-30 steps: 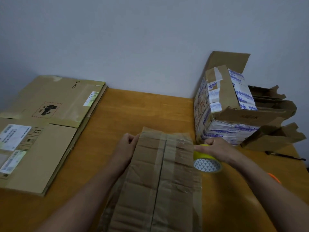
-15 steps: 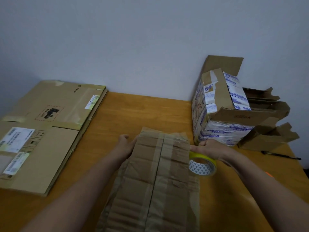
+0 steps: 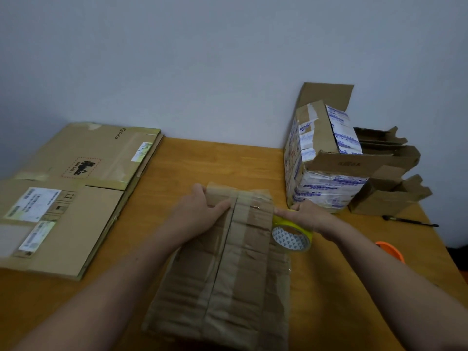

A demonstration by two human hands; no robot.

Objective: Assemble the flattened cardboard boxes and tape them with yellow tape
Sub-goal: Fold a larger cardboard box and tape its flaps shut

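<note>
You were about to tape: your left hand [image 3: 202, 214] gripped the far edge of the box [image 3: 228, 274] at mid-table, and your right hand [image 3: 307, 217] clutched the yellow tape roll [image 3: 291, 236] beside it. The next move was probably sticking tape over the seam.

Both Hands Forward

We stretch both forearms forward, wrists nearly straight. Our left hand [image 3: 200, 214] grips the far end of the box [image 3: 228, 274], thumb lying on top. Our right hand [image 3: 310, 219] holds the tape [image 3: 291, 238], fingers curled.
</note>
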